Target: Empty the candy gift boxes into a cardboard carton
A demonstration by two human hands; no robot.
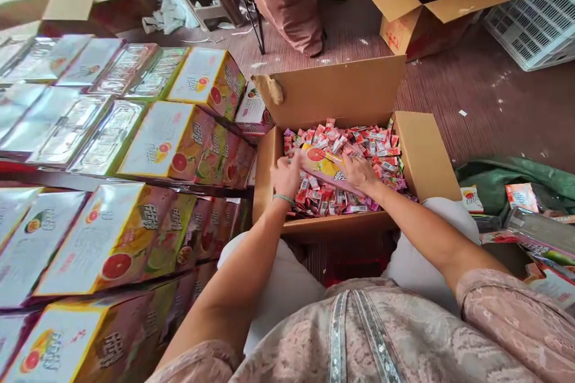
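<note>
Both hands down in open cardboard carton (422, 155), centre frame, between the knees. Left hand (286, 176) spread loosely over the loose candy sachets (372, 143), fingers curled at the 9 o'clock end of a flat fruit-print pack (324, 163). Right hand (359, 173) pinching the same pack at its 3 o'clock end, fingers part closed on it. Pack lying tilted on top of the sachet heap.

Risks, as judged: sachets piled near the rim, so any scoop or lift likely to spill some over the carton edge onto the floor; pack is thin and could buckle if pulled from both ends.

Stacked gift boxes (157, 143) at 9 o'clock, print unreadable. Fingertips buried among sachets; carton depth hidden. Items at 3 o'clock cut off.
</note>
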